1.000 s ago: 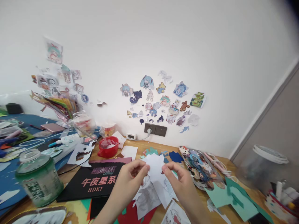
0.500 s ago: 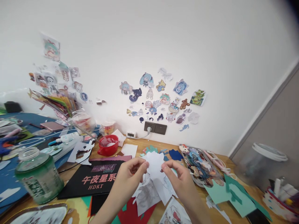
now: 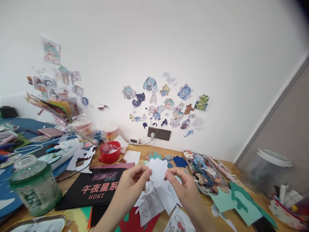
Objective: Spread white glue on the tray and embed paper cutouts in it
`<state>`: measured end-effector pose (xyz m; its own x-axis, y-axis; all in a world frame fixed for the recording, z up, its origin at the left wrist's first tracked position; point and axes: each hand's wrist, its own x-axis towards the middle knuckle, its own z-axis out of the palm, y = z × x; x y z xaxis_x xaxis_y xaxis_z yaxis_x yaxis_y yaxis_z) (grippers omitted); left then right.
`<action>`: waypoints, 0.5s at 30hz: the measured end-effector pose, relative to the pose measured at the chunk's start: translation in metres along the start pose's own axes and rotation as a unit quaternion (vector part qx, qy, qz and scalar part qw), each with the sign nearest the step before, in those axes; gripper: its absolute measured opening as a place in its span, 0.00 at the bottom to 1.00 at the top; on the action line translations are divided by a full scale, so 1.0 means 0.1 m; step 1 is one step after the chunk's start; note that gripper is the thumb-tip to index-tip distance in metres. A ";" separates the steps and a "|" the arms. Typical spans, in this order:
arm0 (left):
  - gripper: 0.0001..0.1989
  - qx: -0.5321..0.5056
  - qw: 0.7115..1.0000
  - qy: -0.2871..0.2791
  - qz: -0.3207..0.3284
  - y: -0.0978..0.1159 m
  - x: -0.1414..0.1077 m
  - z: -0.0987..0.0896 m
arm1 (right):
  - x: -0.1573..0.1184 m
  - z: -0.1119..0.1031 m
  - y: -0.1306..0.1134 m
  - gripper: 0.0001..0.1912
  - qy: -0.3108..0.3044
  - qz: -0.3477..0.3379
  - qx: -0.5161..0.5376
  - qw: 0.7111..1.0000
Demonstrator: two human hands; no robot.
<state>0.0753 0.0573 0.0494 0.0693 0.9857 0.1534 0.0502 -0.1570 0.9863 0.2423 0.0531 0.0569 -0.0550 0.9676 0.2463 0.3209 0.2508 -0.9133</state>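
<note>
A white paper cut-out (image 3: 158, 172) with a scalloped top edge is held up between my two hands. My left hand (image 3: 135, 178) is closed, thumb and index finger pinching its left edge. On the opposite edge, my right hand (image 3: 181, 183) pinches with thumb and forefinger, and a small brown piece (image 3: 165, 178) shows at those fingertips. Whether that piece is attached to the cut-out I cannot tell. Below hang or lie paper sheets with line drawings (image 3: 149, 206), partly hidden by the hands. A sheet with a bow-wearing character (image 3: 178, 222) lies nearer me, beside red paper (image 3: 135, 222).
To the left are a black folder (image 3: 79, 190), a green-tinted jar (image 3: 35, 187) and a red bowl (image 3: 110, 152). On the right lie a tray of cut-out figures (image 3: 205, 172), green paper sheets (image 3: 246, 206) and a pen holder (image 3: 285, 209). Wall stickers surround a socket (image 3: 159, 133).
The view has shifted slightly, so the scene sits a little further left. Both hands keep their pinch on the paper, and the brown piece at the right fingertips shows more clearly.
</note>
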 end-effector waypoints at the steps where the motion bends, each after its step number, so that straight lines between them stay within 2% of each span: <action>1: 0.14 0.000 1.000 -0.002 0.000 0.00 0.00 0.00 | 0.00 0.00 0.00 0.15 -0.005 0.001 -0.001 1.000; 10: 0.14 -0.024 1.000 0.009 0.012 -0.01 -0.02 0.01 | -0.02 0.00 -0.03 0.15 -0.019 0.007 -0.016 1.000; 15: 0.14 -0.034 0.999 0.027 0.017 -0.03 -0.03 -0.01 | -0.05 0.01 -0.07 0.11 -0.060 -0.013 -0.034 0.998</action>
<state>0.0743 0.0553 0.0460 0.0159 0.9821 0.1879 -0.0200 -0.1876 0.9820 0.2394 0.0469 0.0616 -0.1758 0.9583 0.2252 0.3807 0.2772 -0.8822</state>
